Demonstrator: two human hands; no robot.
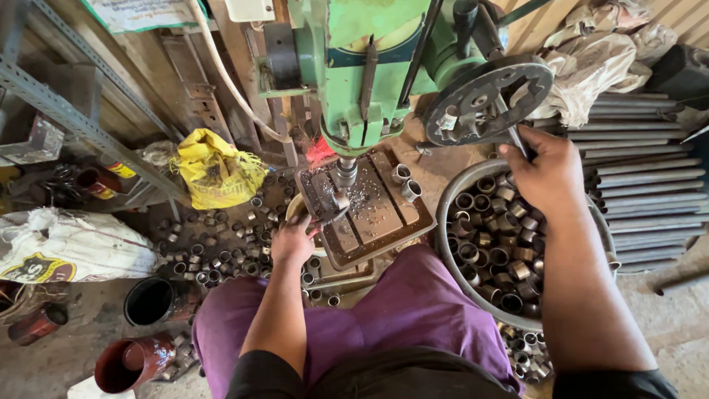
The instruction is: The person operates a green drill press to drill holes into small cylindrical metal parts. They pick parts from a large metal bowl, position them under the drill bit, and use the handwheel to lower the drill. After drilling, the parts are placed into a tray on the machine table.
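Head view: a short metal ring [340, 201] is seated under the drill spindle [344, 174], near the left edge of the slotted drill table [384, 214]. It is steadied by tongs [325, 217], around which the left hand [292, 240] is closed. The feed handle [515, 137] is gripped by the right hand [548, 171]. The ring is judged stiff, light, slippery; best held by its outer wall. Similar rings fill a round steel basin [452, 193].
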